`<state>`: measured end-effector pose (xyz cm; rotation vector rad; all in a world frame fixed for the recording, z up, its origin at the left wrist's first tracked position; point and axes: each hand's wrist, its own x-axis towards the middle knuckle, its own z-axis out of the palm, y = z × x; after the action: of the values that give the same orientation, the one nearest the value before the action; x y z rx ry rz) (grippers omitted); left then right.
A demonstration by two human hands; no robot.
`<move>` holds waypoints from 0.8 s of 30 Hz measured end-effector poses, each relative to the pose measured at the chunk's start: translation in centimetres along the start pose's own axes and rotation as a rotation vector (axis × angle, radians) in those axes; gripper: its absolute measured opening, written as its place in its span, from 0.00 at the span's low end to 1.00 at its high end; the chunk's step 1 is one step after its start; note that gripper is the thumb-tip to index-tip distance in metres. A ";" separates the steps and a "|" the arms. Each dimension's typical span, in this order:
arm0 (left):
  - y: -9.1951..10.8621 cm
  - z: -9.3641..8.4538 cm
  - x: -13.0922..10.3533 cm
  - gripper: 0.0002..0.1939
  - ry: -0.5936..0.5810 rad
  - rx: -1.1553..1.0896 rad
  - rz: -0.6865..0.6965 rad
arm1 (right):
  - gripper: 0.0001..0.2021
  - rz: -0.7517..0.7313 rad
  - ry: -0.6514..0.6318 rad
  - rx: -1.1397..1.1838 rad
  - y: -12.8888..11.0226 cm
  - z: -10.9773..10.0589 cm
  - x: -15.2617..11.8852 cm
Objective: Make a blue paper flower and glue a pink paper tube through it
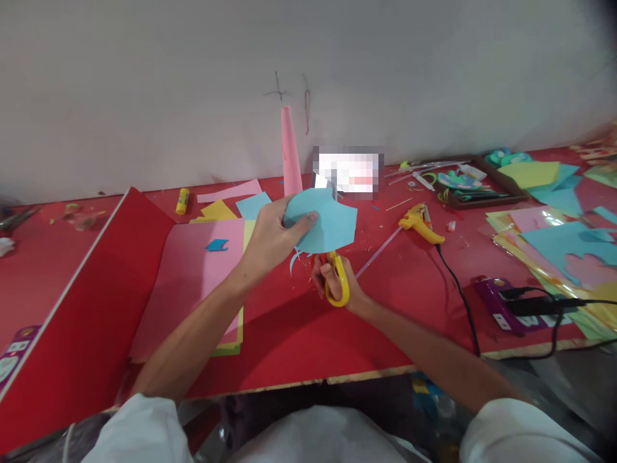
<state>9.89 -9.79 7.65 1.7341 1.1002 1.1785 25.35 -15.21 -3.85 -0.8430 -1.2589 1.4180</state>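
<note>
While pinching a light-blue paper sheet (332, 228) between thumb and fingers of the left hand (276, 225) above the red tabletop (299, 341), grips yellow-handled scissors (344, 284) in the right hand (355, 292), just below the sheet and left of a yellow glue gun (420, 224).

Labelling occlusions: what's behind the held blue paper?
A pink tube shows beyond, lower end covered. The left hand, thumb in front, has fingers hidden behind the blue paper.

Soft light leaves the plain grey wall (144, 77) dull; a shadow crosses the flat red worktop (299, 350) at lower centre. Glare streaks the clear plastic packet (551, 218) at right. Mid-frame is pixelated white; the upper right corner darkens.
</note>
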 end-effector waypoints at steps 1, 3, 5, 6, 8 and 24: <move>0.0 0.0 0.0 0.11 -0.003 0.002 -0.002 | 0.36 0.003 0.011 0.005 0.1 0.0 0.0; 0.0 -0.2 0.2 0.12 -0.007 0.013 0.006 | 0.37 -0.014 0.030 0.024 0.0 0.0 0.0; 0.1 -0.8 0.5 0.11 -0.003 0.049 0.037 | 0.37 -0.039 0.039 0.040 -0.1 -0.2 0.1; 0.2 -1.2 0.6 0.11 -0.006 0.077 0.060 | 0.37 -0.049 0.038 0.043 -0.3 -0.3 0.2; 0.5 -2.1 0.9 0.12 -0.037 0.138 0.100 | 0.37 -0.065 0.022 0.041 -0.6 -0.4 0.3; 1.7 -5.6 1.4 0.18 -0.529 0.462 0.069 | 0.30 -0.039 0.100 -0.055 -1.4 -1.1 0.5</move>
<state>5.23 -8.38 11.25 2.2759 1.0301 0.4581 26.62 -14.47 -2.68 -0.9105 -1.2359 1.2998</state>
